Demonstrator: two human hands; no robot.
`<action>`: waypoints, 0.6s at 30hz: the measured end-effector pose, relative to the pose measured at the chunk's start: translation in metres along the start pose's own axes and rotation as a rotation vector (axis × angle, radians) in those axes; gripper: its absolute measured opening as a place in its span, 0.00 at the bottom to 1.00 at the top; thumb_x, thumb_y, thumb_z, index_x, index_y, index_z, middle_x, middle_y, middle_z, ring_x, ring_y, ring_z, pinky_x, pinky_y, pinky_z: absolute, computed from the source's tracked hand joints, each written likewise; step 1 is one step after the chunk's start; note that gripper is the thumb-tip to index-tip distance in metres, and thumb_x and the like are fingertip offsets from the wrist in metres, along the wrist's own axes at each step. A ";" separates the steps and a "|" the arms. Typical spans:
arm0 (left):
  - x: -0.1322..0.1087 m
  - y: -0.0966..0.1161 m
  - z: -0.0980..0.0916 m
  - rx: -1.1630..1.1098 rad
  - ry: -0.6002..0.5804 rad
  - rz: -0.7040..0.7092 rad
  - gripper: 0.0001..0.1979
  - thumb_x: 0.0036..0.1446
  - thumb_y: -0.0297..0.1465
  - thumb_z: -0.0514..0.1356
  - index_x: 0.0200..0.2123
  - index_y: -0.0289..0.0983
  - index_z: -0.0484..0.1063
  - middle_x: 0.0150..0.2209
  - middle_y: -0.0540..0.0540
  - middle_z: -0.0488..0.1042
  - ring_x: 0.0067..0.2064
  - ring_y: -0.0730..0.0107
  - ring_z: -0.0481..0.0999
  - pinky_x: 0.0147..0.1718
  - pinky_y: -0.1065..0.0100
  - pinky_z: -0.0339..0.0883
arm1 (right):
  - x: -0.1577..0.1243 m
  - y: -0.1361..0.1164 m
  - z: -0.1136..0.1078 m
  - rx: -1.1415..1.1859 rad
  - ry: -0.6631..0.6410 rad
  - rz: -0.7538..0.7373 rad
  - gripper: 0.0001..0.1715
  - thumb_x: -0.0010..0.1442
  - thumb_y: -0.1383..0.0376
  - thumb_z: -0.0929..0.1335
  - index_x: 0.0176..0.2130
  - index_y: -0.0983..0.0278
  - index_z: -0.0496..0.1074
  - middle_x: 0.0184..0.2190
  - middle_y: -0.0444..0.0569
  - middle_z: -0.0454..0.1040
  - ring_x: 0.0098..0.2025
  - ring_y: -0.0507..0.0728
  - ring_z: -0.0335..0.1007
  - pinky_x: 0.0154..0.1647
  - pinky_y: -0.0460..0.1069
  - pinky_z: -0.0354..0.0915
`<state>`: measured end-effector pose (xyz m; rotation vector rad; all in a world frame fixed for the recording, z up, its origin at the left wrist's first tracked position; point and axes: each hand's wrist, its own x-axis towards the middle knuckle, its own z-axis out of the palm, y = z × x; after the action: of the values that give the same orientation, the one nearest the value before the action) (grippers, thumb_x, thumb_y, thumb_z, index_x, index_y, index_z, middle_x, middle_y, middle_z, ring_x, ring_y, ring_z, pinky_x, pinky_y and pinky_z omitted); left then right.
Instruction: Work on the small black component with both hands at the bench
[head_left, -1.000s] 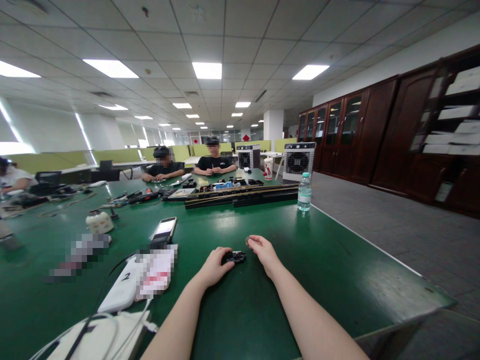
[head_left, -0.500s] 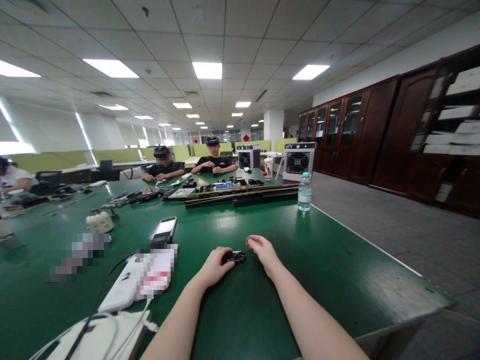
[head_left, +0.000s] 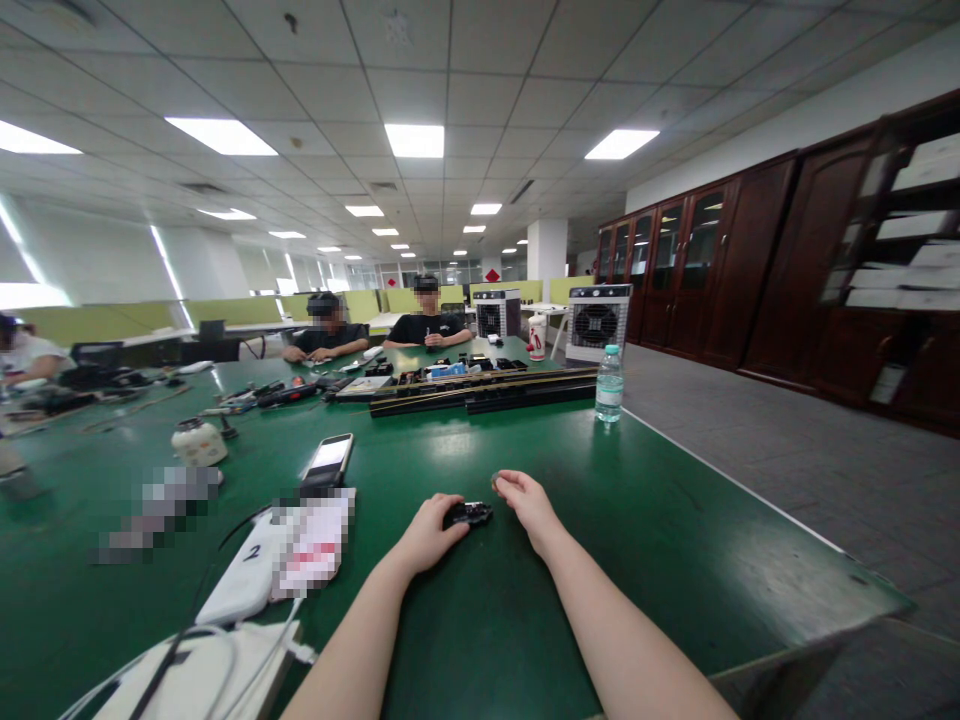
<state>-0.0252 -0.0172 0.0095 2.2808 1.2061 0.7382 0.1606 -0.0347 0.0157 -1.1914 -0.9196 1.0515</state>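
A small black device with exposed inner parts [head_left: 472,513] lies on the green table [head_left: 645,530]. My left hand [head_left: 433,530] grips it from the left, thumb in front and fingers behind, covering its left end. Just to the right and slightly farther off, my right hand [head_left: 525,505] is apart from the device. Its thumb and forefinger are pinched at a tiny brownish piece, too small to name.
A water bottle [head_left: 609,384] stands near the right table edge. Long black bars [head_left: 525,390] lie across the table ahead. To the left are a phone [head_left: 330,460], a white power bank [head_left: 244,570], cables and a jar [head_left: 199,442]. Co-workers sit at the far side.
My hands and the black device stay in place. Across the table, a co-worker's arm has shifted, with one hand now raised a little.
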 end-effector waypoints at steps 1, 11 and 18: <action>0.000 0.000 0.000 0.000 0.000 0.001 0.20 0.49 0.31 0.59 0.47 0.36 0.69 0.45 0.42 0.71 0.48 0.59 0.69 0.49 0.61 0.61 | 0.000 0.000 0.000 0.000 0.000 0.000 0.19 0.42 0.58 0.71 0.34 0.64 0.70 0.34 0.52 0.77 0.40 0.60 0.72 0.42 0.52 0.64; 0.000 -0.001 0.000 0.013 -0.006 -0.002 0.20 0.49 0.31 0.59 0.48 0.36 0.69 0.46 0.42 0.71 0.48 0.60 0.69 0.50 0.61 0.61 | -0.001 -0.001 -0.001 -0.018 -0.007 -0.005 0.18 0.44 0.58 0.70 0.35 0.64 0.71 0.34 0.52 0.77 0.41 0.59 0.72 0.43 0.52 0.64; -0.001 0.003 -0.002 0.006 -0.013 -0.014 0.20 0.49 0.31 0.58 0.48 0.36 0.68 0.46 0.41 0.71 0.48 0.60 0.68 0.50 0.61 0.60 | 0.000 0.000 -0.001 -0.037 -0.005 -0.017 0.17 0.44 0.57 0.70 0.35 0.63 0.71 0.34 0.51 0.77 0.40 0.60 0.72 0.42 0.53 0.64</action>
<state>-0.0247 -0.0189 0.0125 2.2759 1.2186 0.7141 0.1612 -0.0352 0.0152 -1.2104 -0.9551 1.0277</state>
